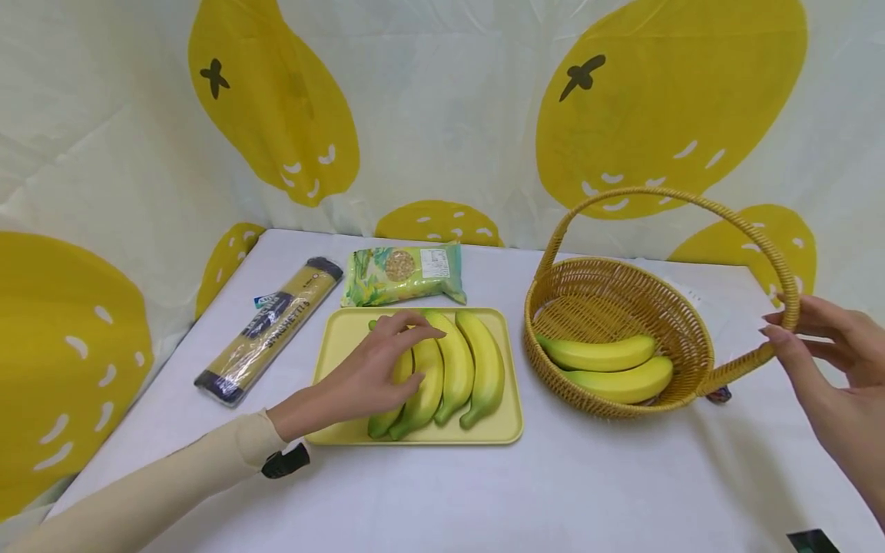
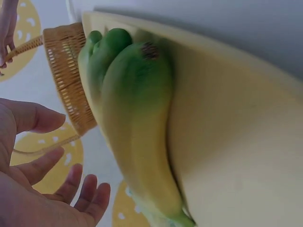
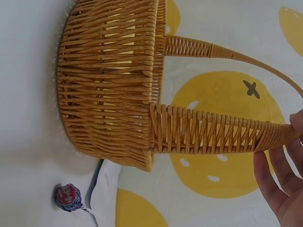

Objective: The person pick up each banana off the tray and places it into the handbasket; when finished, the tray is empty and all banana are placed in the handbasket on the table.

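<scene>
Several yellow bananas with green ends [image 1: 487, 376] lie side by side on a pale yellow tray [image 1: 513, 426]. Above the bananas on the tray's left side hovers my left hand [image 1: 373, 369], its fingers loosely bent; in the left wrist view there is a gap between that hand [image 2: 47, 179] and the nearest banana [image 2: 139, 109], with nothing held. To the right stands a woven basket [image 1: 563, 388] with two bananas [image 1: 618, 380] inside. My right hand [image 1: 840, 361] grips the right side of its arched handle [image 3: 208, 130] between thumb and fingers.
A spaghetti pack [image 1: 270, 330] lies left of the tray, and a green bag [image 1: 404, 273] lies behind it. A wrapped lollipop [image 3: 68, 197] rests beside the basket. Lemon-print cloth [image 1: 442, 115] hangs behind the white table [image 1: 484, 499].
</scene>
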`<state>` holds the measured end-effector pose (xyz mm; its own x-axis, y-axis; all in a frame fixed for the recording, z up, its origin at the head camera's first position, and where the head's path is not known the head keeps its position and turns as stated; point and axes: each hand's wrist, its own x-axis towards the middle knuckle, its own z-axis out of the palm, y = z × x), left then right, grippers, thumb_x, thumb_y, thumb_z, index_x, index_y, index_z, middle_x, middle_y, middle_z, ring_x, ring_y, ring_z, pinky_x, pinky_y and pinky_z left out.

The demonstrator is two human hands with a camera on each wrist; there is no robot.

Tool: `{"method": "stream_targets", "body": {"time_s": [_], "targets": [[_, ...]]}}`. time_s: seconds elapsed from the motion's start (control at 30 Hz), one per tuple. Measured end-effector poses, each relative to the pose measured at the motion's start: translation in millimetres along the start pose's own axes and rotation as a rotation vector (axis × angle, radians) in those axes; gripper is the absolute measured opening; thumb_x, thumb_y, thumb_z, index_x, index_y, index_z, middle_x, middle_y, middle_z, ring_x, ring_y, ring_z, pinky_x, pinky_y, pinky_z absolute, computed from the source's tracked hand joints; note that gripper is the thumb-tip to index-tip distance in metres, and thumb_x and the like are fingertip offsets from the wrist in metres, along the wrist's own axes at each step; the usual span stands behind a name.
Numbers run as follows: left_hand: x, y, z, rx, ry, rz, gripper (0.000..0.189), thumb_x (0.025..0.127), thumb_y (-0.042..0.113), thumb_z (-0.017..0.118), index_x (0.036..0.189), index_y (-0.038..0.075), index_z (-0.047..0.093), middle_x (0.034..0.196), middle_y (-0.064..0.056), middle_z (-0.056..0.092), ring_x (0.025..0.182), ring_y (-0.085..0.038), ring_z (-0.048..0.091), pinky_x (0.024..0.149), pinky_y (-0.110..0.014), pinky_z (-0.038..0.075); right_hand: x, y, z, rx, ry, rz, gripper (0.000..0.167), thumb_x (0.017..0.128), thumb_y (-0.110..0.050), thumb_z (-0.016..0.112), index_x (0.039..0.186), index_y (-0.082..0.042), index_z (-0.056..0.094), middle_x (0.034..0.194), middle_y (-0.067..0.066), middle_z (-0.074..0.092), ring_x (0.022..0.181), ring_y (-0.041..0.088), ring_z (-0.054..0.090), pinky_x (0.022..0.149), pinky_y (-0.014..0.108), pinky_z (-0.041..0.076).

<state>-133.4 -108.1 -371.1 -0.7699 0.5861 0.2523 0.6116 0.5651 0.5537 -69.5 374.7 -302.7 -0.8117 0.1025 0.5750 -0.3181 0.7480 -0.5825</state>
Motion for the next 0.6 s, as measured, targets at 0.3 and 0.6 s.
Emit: {"method": "stream_targets", "body": {"time_s": [0.3,0.6], "targets": [[-17.7,-15.7,5.3,0.021,0.038,-0.067,0.06,0.081,0.005,0.078,0.14,0.013,0.067,0.142,-0.007,0.051,0.121,-0.032,0.046,0.094,-0.05,0.044,0.7,1.2,0.0,-0.011,-0.003,-0.006,0.053,0.098,0.014,0.064,0.147,-0.004,0.061,0.121,-0.029,0.059,0.111,-0.006,0.056,0.096,0.008,0.039],[-28.4,-15.4,8.0,0.076,0.01,-0.063,0.067,0.076,0.01,0.082,0.141,0.015,0.066,0.144,-0.011,0.048,0.118,-0.031,0.044,0.093,-0.049,0.043,0.0,2.3,-0.3,0.039,0.0,-0.043,0.05,0.098,0.014,0.064,0.146,-0.001,0.061,0.121,-0.025,0.063,0.11,-0.003,0.058,0.095,0.008,0.04]]}}
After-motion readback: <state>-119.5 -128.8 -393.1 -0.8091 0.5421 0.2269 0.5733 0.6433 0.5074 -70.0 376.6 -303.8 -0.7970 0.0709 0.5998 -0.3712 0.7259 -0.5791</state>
